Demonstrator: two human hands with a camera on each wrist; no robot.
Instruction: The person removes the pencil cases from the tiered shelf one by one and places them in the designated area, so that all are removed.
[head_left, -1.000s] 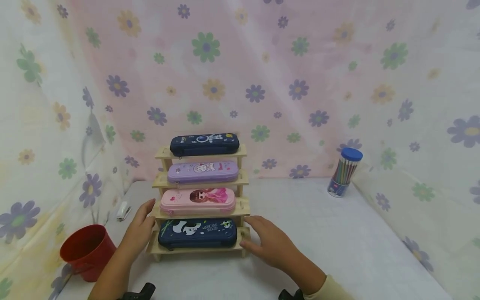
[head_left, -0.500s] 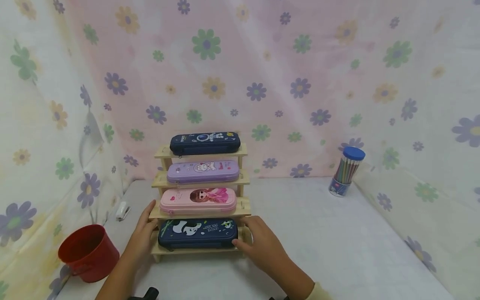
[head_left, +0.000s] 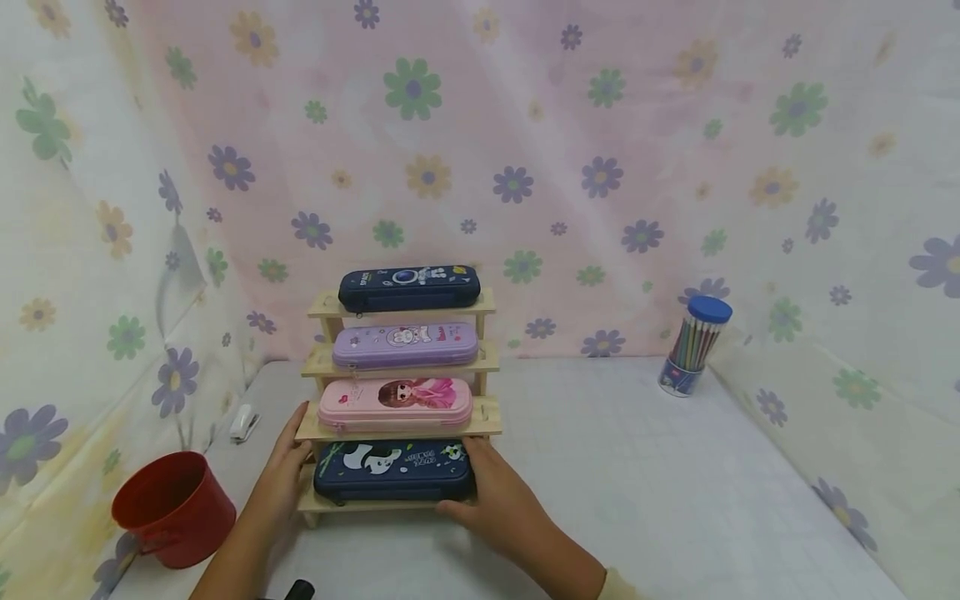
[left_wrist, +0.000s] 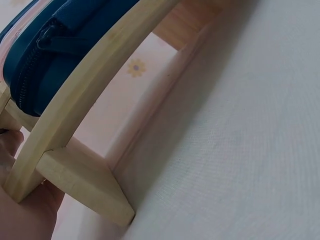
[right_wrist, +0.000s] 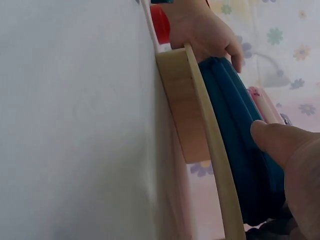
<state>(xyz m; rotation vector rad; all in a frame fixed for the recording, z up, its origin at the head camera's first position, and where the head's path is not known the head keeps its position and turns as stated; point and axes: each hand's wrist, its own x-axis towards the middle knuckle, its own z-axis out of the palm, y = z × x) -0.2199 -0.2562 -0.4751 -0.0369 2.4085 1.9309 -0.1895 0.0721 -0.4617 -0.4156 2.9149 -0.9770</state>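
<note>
A stepped wooden rack (head_left: 311, 500) bears a pencil case on each tier. On the lowest tier lies a navy pencil case (head_left: 375, 483) with a panda print. My right hand (head_left: 506, 508) grips its right end, thumb along the front and fingers over the top; the right wrist view shows the thumb (right_wrist: 280, 142) against the case. My left hand (head_left: 277, 479) holds the rack's left end; in the left wrist view this hand (left_wrist: 30, 215) wraps around the end of the bottom board (left_wrist: 75, 100). Its far fingers are mostly hidden.
Higher tiers hold a pink case (head_left: 352, 404), a purple case (head_left: 360, 346) and a navy space-print case (head_left: 375, 292). A red bucket (head_left: 187, 525) and a small white stapler-like item (head_left: 243, 423) are at left. A blue-lidded tub of pencils (head_left: 686, 350) stands far right.
My right hand has moved left from the rack's right edge onto the panda pencil case's end. My left hand has settled against the rack's left end. The cases keep their places.
</note>
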